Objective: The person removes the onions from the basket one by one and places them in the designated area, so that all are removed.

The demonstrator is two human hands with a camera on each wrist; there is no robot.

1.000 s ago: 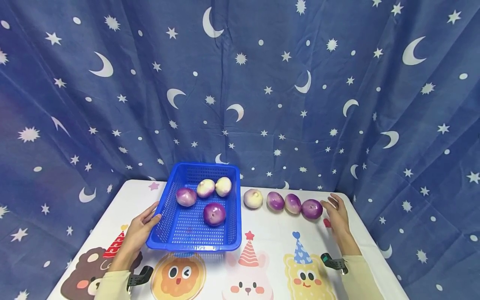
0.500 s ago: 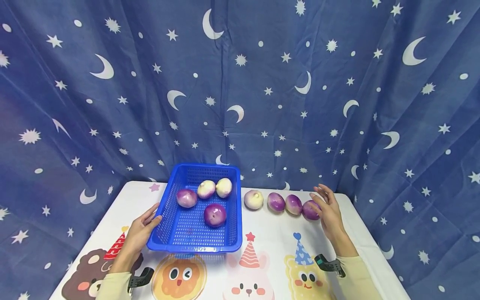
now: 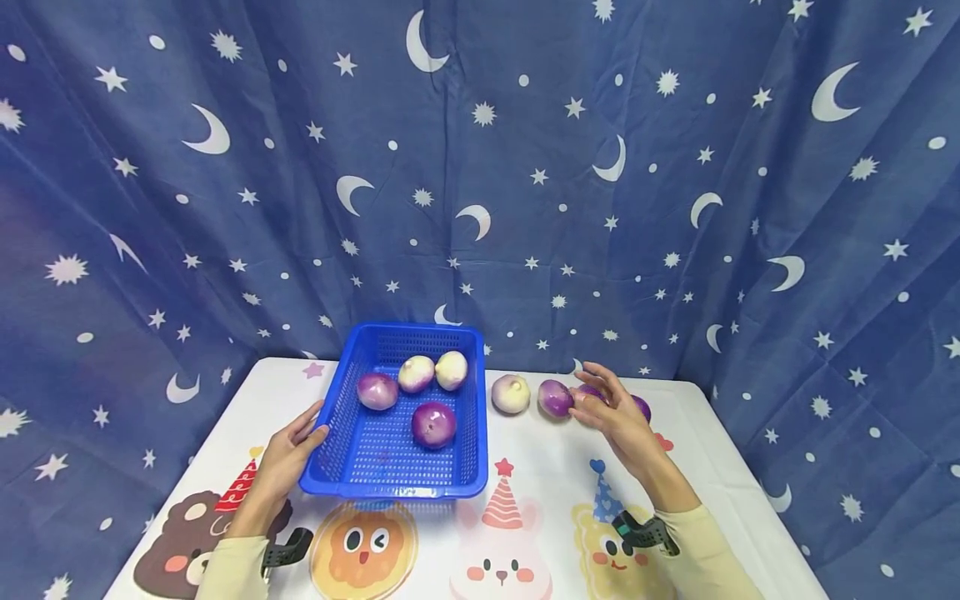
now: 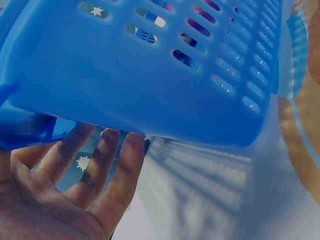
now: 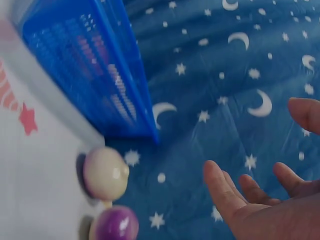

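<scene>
My left hand (image 3: 281, 462) holds the blue plastic basket (image 3: 397, 471) by its left side, thumb over the rim. In the left wrist view its fingertips (image 4: 131, 142) touch the lower edge of the basket wall. Two purple onions (image 3: 433, 425) and two whitish ones (image 3: 452, 370) lie inside. My right hand (image 3: 618, 421) hovers, fingers spread and holding nothing, over a row of onions right of the basket. A whitish onion (image 3: 511, 393) and a purple onion (image 3: 555, 399) show there; two more purple ones (image 3: 641, 407) are partly hidden behind the hand.
A white cloth with cartoon figures (image 3: 502, 550) covers the table. A blue curtain (image 3: 525, 208) with moons and stars hangs right behind its back edge. In the left wrist view, a shadow (image 4: 200, 175) falls on the cloth below the basket.
My right hand has moved left along the row, from beside the rightmost onion to above the middle ones. The left hand and basket keep their place; the view has shifted slightly.
</scene>
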